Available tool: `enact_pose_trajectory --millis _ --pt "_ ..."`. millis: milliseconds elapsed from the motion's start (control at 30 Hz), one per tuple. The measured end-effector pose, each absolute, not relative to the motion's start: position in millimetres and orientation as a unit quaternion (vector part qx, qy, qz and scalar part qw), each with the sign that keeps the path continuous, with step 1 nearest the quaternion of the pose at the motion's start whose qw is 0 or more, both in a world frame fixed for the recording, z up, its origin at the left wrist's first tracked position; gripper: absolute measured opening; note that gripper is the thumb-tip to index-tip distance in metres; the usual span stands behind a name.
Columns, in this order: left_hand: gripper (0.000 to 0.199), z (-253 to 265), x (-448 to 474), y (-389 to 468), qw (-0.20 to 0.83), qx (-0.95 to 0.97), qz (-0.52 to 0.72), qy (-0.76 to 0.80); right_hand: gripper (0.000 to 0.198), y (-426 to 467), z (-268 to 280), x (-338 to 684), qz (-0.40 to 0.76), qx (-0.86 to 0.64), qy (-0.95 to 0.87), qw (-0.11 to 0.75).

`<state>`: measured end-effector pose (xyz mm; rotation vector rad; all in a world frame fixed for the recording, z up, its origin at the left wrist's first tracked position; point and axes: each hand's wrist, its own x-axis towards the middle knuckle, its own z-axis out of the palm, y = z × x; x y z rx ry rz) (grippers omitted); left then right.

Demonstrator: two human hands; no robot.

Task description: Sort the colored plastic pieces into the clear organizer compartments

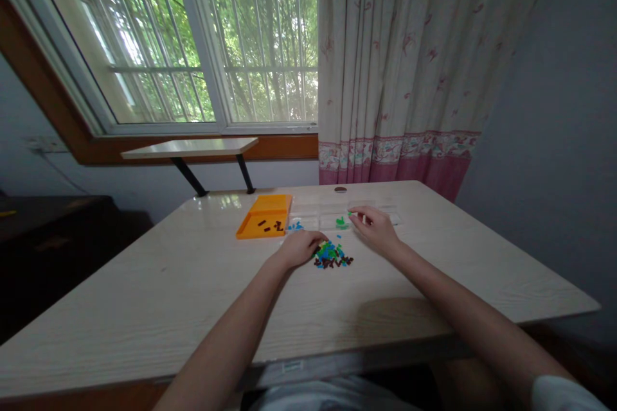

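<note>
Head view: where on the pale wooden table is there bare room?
The pale wooden table lies bare left of the orange plastic tray and right of the right hand. It is crowded around the pile of small coloured pieces beside the left hand.

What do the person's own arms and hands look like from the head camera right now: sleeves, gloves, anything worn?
Both forearms are bare, and the left hand and right hand wear no gloves. No watch, ring or bracelet can be made out. A short white sleeve shows at the right upper arm; the left arm's sleeve is out of frame.
</note>
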<state>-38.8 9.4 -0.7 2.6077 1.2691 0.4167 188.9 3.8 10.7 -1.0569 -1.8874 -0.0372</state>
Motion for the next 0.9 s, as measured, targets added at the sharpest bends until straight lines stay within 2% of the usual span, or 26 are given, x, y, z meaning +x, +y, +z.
enact_pose_trajectory --millis 367,600,733,900 --pt "0.033 -1 -42 9 0.100 0.886 0.139 0.431 0.022 41 -8 187 -0.034 -0.545 -0.773 0.324" --pt "0.034 -3 -40 9 0.090 0.879 0.138 0.447 0.022 25 -7 193 -0.008 -0.486 -0.814 0.318" --pt "0.033 -3 -39 8 0.084 0.878 0.135 0.451 0.023 16 -11 191 0.036 -0.435 -0.862 0.258" --pt "0.033 -2 -38 7 0.079 0.883 0.136 0.443 0.027 14 -16 186 0.059 -0.443 -0.872 0.201"
